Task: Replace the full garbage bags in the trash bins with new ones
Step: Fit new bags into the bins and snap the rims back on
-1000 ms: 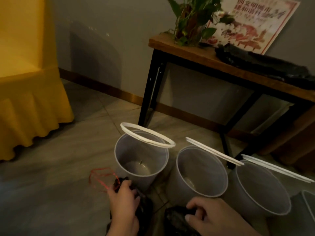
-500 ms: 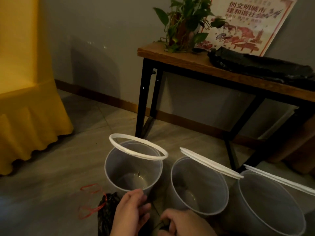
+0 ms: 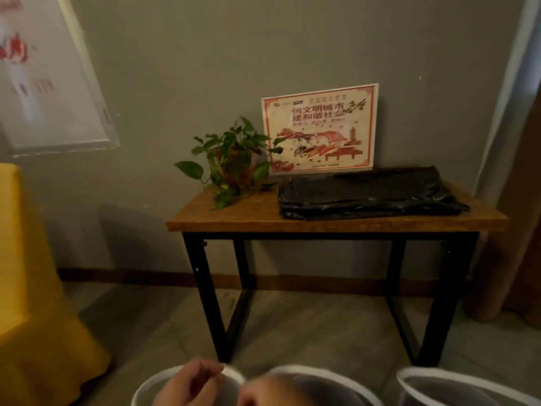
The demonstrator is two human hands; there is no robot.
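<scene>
Only the white rims of three translucent trash bins show along the bottom edge: left bin (image 3: 152, 379), middle bin (image 3: 295, 368), right bin (image 3: 439, 373). My left hand (image 3: 190, 383) hovers over the left bin with loosely curled fingers and nothing visible in it. My right hand (image 3: 269, 391) is a blur in front of the middle bin; its grip cannot be made out. A flat stack of black garbage bags (image 3: 366, 194) lies on the right part of the wooden table (image 3: 322, 227). The tied full bags on the floor are out of view.
A potted plant (image 3: 234, 162) and a red-bordered sign (image 3: 319, 127) stand on the table against the grey wall. Yellow cloth-covered furniture (image 3: 29, 317) fills the left side. A curtain (image 3: 521, 200) hangs at the right. Black table legs stand just behind the bins.
The view has swung upward from the floor to the table and wall. Both hands have left the black bags on the floor and risen above the bins.
</scene>
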